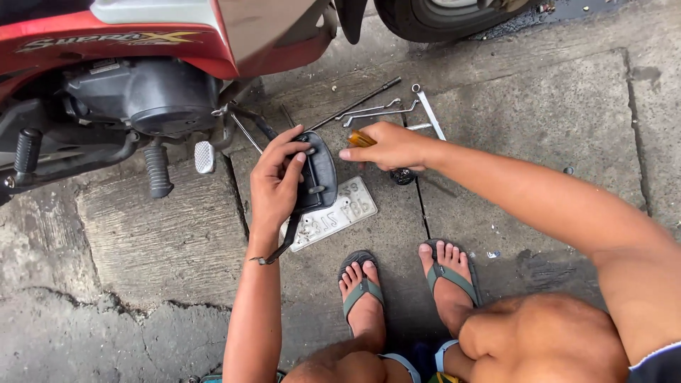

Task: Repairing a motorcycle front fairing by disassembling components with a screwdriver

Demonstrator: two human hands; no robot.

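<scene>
Rubber sandals (363,287) under me sit on rough, cracked concrete (142,234), and I'm squatting low, so anything I drop lands right by my toes.

Just beyond my feet my left hand (273,181) is wrapped around the black mirror housing (317,172), fingers curled over its upper edge and thumb side down, holding it tilted above a white number plate (333,215) that lies flat on the ground. The mirror's thin stem (281,248) hangs down past my wrist. My right hand (389,147) is closed on an orange-handled tool (360,138), its tip aimed at the housing; I can't see the tip itself.

My worry is slippage: if the tool skids off, it could jab my left fingers, which sit right beside where it points, or scratch the housing. My one-handed grip on the mirror looks loose enough that a hard push might twist it free onto the plate.

A small dark round part (402,176) rests under my right hand, near a crack it could roll into.

Farther out, slim metal rods and spanners (383,108) lie scattered, easy to kick. Beyond them stands the red motorbike (128,71), its footpeg (157,170) near my left arm.
</scene>
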